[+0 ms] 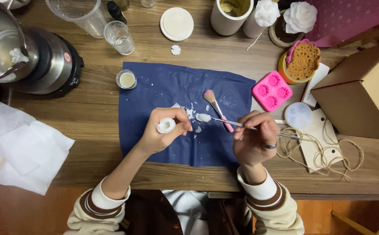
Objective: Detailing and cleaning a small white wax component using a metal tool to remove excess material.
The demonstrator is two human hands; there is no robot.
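Left hand (163, 130) curls around a small white wax flower (166, 125), fingers closed on it, holding it just above the dark blue sheet (172, 87) spread on the wooden bench (93, 117). Right hand (252, 139), ring on one finger, pinches a thin metal tool (241, 125), its tip pointing left toward the flower and stopping just short of it. White wax crumbs (201, 117) lie on the sheet between the two hands, and a pink-handled brush (217, 110) rests there too, passing under the tool. Far right of the sheet sits a pink flower mould (271, 90); loose twine (324, 152) trails by the right hand. A small glass jar (126, 79) stands at the sheet's far left corner.
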